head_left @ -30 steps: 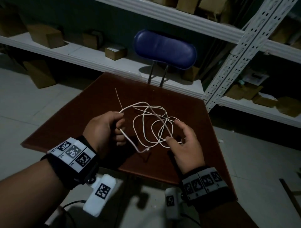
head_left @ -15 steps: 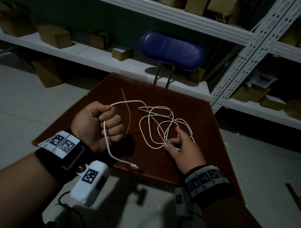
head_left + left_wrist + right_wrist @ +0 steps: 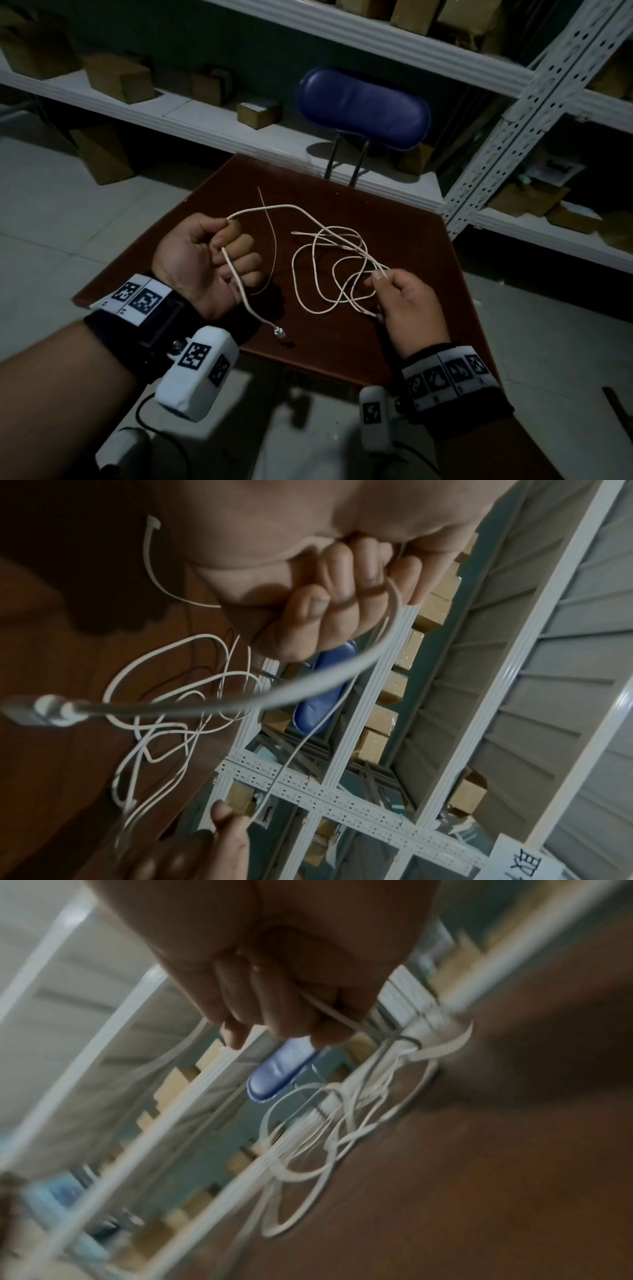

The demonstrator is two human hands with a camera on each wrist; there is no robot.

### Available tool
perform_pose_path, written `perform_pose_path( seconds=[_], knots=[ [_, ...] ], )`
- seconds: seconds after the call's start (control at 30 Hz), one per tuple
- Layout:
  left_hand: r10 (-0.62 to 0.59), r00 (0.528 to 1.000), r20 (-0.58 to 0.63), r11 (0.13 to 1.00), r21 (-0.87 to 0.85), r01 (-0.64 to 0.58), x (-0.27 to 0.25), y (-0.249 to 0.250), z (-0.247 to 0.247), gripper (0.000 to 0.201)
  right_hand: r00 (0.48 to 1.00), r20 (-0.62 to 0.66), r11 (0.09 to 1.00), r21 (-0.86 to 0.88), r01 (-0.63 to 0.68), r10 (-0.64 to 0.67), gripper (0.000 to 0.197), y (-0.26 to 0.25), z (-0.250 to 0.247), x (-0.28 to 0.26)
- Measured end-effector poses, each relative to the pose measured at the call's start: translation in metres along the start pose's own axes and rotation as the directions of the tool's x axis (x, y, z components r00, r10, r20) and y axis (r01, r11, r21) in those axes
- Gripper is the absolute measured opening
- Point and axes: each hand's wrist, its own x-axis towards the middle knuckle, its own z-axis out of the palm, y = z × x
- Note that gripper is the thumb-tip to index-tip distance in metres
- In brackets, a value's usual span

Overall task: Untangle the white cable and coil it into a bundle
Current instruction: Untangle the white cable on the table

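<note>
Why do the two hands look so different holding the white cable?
The left hand makes a full fist around the white cable, while the right hand only pinches strands with its fingertips. The left hand holds the part near the plug end, which dangles below it; the right hand holds the tangled loops. The left hand's palm side faces the head camera; the right hand shows its back. Both are over the brown table.

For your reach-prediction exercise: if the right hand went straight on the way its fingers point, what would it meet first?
The right hand points up and left across the table, pinching the cable. Going on, it would first run into the cable's own loose loops lying just ahead; the left hand is further off. Depth is uncertain.
</note>
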Motion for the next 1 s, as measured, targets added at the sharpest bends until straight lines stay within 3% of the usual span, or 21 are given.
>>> perform_pose_path(
  seconds=[0.1, 0.23, 0.4, 0.53, 0.6, 0.73, 0.8, 0.9, 1.0],
  knots=[
    [-0.005, 0.998, -0.059, 1.000, 0.017, 0.007, -0.001, -0.003, 0.008, 0.022, 0.979, 0.113, 0.963, 0.192, -0.190, 0.171, 0.032, -0.005, 0.007, -0.003],
    [0.036, 0.988, -0.148, 0.998, 0.061, -0.027, -0.001, -0.011, 0.019, 0.016, 0.917, 0.229, 0.835, 0.386, -0.393, 0.327, 0.037, -0.006, 0.017, -0.004],
    [0.019, 0.988, -0.155, 0.996, 0.084, -0.006, 0.000, -0.020, 0.027, 0.014, 0.861, 0.364, 0.827, 0.306, -0.472, 0.356, 0.063, -0.008, 0.022, -0.011],
    [-0.123, 0.989, -0.085, 0.978, 0.160, 0.135, -0.001, -0.026, 0.027, 0.015, 0.801, 0.453, 0.720, 0.391, -0.573, 0.391, 0.081, -0.016, 0.022, -0.010],
    [-0.235, 0.970, -0.060, 0.946, 0.214, 0.242, -0.001, -0.029, 0.025, 0.016, 0.803, 0.446, 0.633, 0.500, -0.591, 0.396, 0.073, -0.020, 0.021, -0.008],
    [-0.406, 0.909, -0.093, 0.838, 0.360, 0.411, -0.002, -0.036, 0.020, 0.013, 0.844, 0.342, 0.515, 0.677, -0.527, 0.414, 0.036, -0.018, 0.018, -0.002],
    [-0.439, 0.885, -0.156, 0.775, 0.433, 0.461, -0.002, -0.040, 0.017, 0.015, 0.843, 0.335, 0.416, 0.754, -0.508, 0.421, 0.025, -0.019, 0.014, 0.000],
    [-0.449, 0.850, -0.273, 0.710, 0.469, 0.526, 0.001, -0.043, 0.010, 0.018, 0.837, 0.385, 0.220, 0.844, -0.490, 0.389, 0.026, -0.023, 0.007, 0.001],
    [-0.407, 0.836, -0.369, 0.681, 0.488, 0.547, 0.003, -0.042, 0.006, 0.023, 0.846, 0.392, 0.222, 0.845, -0.487, 0.361, 0.022, -0.025, 0.002, 0.001]
  ],
)
